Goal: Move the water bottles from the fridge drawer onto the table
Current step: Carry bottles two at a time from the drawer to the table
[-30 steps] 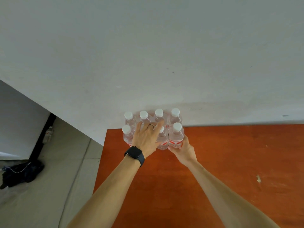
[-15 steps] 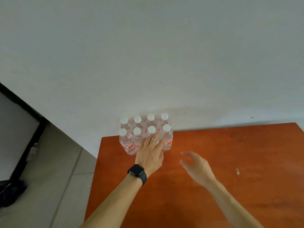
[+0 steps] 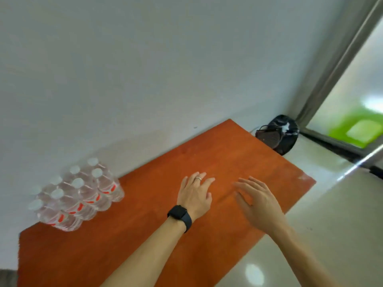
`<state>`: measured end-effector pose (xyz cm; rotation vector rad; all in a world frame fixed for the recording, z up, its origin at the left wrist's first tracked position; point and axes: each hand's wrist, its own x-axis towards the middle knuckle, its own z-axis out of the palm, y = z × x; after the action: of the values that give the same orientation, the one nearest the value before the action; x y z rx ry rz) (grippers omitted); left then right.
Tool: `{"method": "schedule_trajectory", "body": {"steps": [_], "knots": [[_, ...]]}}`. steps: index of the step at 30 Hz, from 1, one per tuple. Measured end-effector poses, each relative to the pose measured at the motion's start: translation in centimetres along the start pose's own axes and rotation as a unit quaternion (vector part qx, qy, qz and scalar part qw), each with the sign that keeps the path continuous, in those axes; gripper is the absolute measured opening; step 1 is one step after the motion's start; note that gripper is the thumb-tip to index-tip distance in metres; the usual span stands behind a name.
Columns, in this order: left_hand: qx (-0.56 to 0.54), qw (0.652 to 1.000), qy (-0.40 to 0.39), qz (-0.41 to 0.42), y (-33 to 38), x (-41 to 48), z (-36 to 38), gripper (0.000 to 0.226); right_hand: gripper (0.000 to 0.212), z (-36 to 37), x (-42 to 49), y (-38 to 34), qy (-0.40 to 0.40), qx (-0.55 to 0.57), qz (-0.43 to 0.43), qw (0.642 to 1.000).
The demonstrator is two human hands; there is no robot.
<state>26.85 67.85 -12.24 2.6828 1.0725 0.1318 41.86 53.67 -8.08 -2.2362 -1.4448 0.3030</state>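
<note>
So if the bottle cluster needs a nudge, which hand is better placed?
Probably the left. The left hand, open and empty over the table, is nearer the water bottles at the table's corner by the wall. The right hand, also open, lies beyond it, farther from them.

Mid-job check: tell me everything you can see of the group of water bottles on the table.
The water bottles are clear plastic with white screw caps and red-and-white label bands. About eight stand upright, packed tightly in two rows of four, though blur makes the count uncertain. They sit at the far left corner of the orange table, close to the white wall. Nothing touches them: the left hand and right hand are both apart from them, further right.
</note>
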Motion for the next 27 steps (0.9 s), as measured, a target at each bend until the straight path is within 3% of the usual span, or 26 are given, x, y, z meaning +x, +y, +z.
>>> {"method": "schedule_trajectory", "body": {"steps": [11,19,27], "knots": [[-0.003,0.965,-0.009,0.262,38.3,4.3,4.0,0.047,0.041,-18.8,-20.4,26.0,0.160,-0.023,0.253,0.954],[0.010,0.906,-0.025,0.423,61.4,4.8,7.2,0.046,0.038,-29.8,-33.1,38.3,0.269,-0.061,0.371,0.887],[0.014,0.836,-0.035,0.548,81.6,6.4,12.7,0.045,0.039,-39.5,-40.2,50.6,0.310,-0.108,0.455,0.828]]}}
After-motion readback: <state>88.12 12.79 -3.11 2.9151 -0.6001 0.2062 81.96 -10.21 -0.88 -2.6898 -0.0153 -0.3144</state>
